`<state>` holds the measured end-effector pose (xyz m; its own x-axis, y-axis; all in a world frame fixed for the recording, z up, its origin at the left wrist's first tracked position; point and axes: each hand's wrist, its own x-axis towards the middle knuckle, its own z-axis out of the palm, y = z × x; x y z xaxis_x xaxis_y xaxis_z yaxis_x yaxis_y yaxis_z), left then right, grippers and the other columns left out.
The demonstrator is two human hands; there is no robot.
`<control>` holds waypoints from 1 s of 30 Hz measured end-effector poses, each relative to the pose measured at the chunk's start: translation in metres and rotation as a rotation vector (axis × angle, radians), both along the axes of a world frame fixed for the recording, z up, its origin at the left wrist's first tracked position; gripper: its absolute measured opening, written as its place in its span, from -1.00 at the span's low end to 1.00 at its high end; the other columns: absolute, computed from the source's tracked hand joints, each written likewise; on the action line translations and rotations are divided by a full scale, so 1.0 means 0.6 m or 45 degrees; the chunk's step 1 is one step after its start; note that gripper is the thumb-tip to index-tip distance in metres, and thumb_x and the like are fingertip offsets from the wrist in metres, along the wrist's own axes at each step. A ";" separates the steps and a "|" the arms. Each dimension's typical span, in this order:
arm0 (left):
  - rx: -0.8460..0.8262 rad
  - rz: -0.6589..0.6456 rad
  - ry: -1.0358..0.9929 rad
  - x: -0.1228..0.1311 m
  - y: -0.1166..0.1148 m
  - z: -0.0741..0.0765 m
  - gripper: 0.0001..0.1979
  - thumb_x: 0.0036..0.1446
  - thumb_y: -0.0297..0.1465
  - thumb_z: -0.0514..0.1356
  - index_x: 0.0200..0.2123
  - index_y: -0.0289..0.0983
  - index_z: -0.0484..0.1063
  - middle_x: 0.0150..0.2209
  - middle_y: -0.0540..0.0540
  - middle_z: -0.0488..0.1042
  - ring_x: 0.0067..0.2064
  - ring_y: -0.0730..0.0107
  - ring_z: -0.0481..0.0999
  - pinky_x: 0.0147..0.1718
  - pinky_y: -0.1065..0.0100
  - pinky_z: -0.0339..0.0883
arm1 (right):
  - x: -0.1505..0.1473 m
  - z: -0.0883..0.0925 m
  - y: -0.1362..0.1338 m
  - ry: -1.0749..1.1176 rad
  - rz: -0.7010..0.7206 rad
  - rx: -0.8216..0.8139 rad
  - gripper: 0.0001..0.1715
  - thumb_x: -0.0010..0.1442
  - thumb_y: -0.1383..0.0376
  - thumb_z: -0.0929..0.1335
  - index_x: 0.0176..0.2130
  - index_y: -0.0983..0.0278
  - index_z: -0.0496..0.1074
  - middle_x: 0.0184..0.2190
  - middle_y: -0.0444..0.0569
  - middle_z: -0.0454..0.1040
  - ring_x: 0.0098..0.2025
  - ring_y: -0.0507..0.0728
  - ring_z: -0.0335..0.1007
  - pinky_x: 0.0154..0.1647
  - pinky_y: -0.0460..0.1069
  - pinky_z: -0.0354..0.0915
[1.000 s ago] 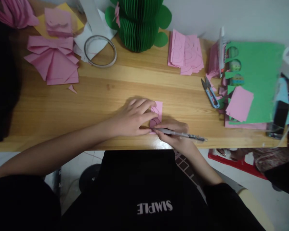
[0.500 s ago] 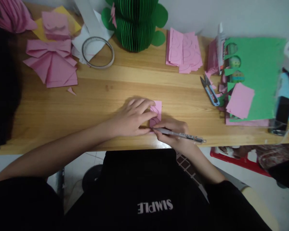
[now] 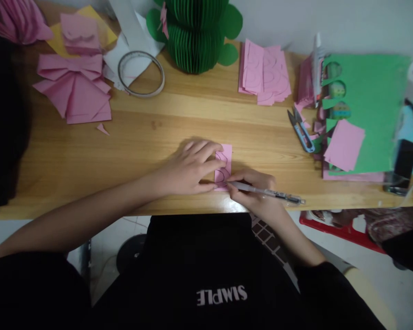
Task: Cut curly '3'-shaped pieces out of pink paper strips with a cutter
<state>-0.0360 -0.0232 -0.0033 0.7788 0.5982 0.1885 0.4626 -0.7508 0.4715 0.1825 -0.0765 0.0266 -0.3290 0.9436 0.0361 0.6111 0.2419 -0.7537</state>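
Open and flat, the left hand [image 3: 189,167] pins the pink paper [image 3: 226,153] steady for the pen [image 3: 271,193] gripped in the right hand [image 3: 256,201].

Logging remotely, I am seeing the person wearing a black top [image 3: 206,247], plain and dark across the front. White block lettering [image 3: 221,294] is showing on the chest, reading SIMPLE and appearing inverted from my view. The left sleeve [image 3: 37,284] and right sleeve [image 3: 330,293] are both black and are ending short. Forearms are showing bare from there out to the left hand [image 3: 189,167] and right hand [image 3: 253,195].
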 end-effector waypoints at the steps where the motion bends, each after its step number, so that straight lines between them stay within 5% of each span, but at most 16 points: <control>1: -0.003 0.002 0.003 0.000 0.000 0.000 -0.62 0.21 -0.13 0.27 -0.05 -0.28 0.48 0.12 -0.30 0.40 0.15 -0.07 0.33 0.15 -0.10 0.18 | 0.000 0.000 -0.001 -0.001 -0.008 -0.003 -0.90 0.14 0.36 0.40 -0.33 0.24 0.58 -0.44 -0.10 0.62 -0.47 0.03 0.48 -0.46 -0.07 0.35; 14: -0.027 0.010 0.031 0.001 -0.001 0.003 -0.62 0.21 -0.14 0.29 -0.03 -0.26 0.47 0.13 -0.27 0.39 0.17 -0.05 0.31 0.16 -0.07 0.17 | 0.002 -0.001 0.000 -0.018 -0.042 0.122 -0.89 0.17 0.38 0.38 -0.33 0.24 0.56 -0.43 -0.08 0.62 -0.46 0.03 0.50 -0.44 -0.07 0.39; 24: -0.030 0.016 0.055 0.000 -0.003 0.001 -0.57 0.21 -0.14 0.30 0.06 -0.25 0.44 0.17 -0.29 0.36 0.19 -0.07 0.31 0.16 -0.07 0.17 | -0.009 -0.017 0.014 0.085 -0.004 0.141 -0.91 0.21 0.33 0.43 -0.23 0.21 0.58 -0.30 -0.05 0.65 -0.28 0.08 0.59 -0.22 0.00 0.49; 30: -0.035 0.013 0.055 0.000 -0.002 0.001 -0.59 0.20 -0.15 0.31 0.03 -0.22 0.44 0.18 -0.27 0.36 0.19 -0.07 0.30 0.16 -0.08 0.17 | -0.006 -0.008 0.014 0.017 0.006 0.134 -0.94 0.19 0.33 0.42 -0.28 0.22 0.55 -0.37 -0.08 0.63 -0.38 0.06 0.54 -0.35 -0.04 0.44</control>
